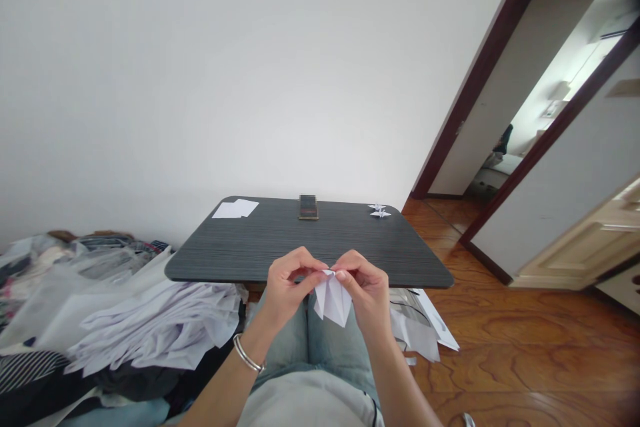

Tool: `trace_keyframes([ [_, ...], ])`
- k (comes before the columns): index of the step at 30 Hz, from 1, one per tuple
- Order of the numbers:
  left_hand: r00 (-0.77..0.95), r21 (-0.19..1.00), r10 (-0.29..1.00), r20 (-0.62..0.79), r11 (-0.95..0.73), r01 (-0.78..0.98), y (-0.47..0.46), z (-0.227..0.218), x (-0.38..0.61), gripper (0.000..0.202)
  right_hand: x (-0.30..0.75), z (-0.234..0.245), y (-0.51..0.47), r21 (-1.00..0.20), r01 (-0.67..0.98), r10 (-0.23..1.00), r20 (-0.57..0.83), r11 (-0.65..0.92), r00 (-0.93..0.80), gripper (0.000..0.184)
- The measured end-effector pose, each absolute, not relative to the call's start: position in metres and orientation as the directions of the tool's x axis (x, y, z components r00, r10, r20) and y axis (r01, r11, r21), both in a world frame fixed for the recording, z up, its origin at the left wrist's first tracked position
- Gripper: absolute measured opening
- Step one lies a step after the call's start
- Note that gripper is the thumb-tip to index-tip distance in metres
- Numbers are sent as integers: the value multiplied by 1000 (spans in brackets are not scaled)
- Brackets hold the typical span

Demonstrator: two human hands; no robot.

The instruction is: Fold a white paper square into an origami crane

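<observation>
Pale grey shirt front (305, 403) at the bottom of the view, then light blue jeans (320, 340) across the lap. Just above the knees, hands together: left hand (287, 283) and right hand (363, 290) pinching from either side at the top of a folded white paper piece (331, 300), fingers almost meeting there. Paper piece held in the air over the lap, just short of the near edge of the counter, its pointed, layered body hanging below the pinch. Silver bangle (247, 353) around the left wrist.

Probably very light and thin, firm only along its creases, easy to crumple or tear elsewhere. Safest hold likely at the gathered top, between finger pads, where the layers stack.

Ahead, a dark wood-grain counter (310, 240) carrying 2 white paper sheets (235, 209) at the far left corner, a smartphone (309, 207) propped upright near the far edge, and 2 small white paper cranes (380, 211) at the far right corner. To the left, a heap of white sheets (160, 320) over dark striped fabric (30, 373); right of the knees, more white sheets (417, 327) above a wood floor (520, 347).
</observation>
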State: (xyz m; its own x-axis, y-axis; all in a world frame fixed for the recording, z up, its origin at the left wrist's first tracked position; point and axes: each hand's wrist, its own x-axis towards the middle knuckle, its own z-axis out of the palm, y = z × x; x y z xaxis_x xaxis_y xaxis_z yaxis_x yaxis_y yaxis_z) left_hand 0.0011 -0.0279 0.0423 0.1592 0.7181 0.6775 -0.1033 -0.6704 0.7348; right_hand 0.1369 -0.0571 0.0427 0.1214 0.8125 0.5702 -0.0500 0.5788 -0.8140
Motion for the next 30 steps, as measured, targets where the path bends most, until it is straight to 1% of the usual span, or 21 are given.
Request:
trace_keyframes([
  [6, 163, 733, 717, 678, -674, -88, -27, 43, -1, 7, 138, 44, -58, -813, -14, 808, 577, 582, 114, 9],
  [11, 170, 723, 703, 691, -675, -148, -28, 43, -1, 13, 138, 43, -56, -805, 19, 799, 592, 593, 105, 11],
  [15, 194, 759, 735, 649, -612, -222, -29, 43, 1, 18, 138, 41, -55, -789, 54, 781, 614, 612, 114, 12],
  [18, 217, 798, 771, 599, -550, -248, -29, 45, 2, 16, 138, 42, -56, -787, 69, 780, 616, 613, 108, 12],
  [21, 217, 807, 783, 583, -527, -266, -29, 47, 1, 15, 137, 45, -58, -799, 79, 792, 602, 597, 102, 11],
  [26, 183, 782, 761, 623, -593, -192, -30, 47, 1, 13, 137, 45, -59, -819, 72, 813, 573, 569, 100, 12],
  [30, 127, 735, 724, 678, -666, -129, -31, 45, 4, 12, 137, 42, -57, -819, 13, 815, 571, 573, 98, 13],
])
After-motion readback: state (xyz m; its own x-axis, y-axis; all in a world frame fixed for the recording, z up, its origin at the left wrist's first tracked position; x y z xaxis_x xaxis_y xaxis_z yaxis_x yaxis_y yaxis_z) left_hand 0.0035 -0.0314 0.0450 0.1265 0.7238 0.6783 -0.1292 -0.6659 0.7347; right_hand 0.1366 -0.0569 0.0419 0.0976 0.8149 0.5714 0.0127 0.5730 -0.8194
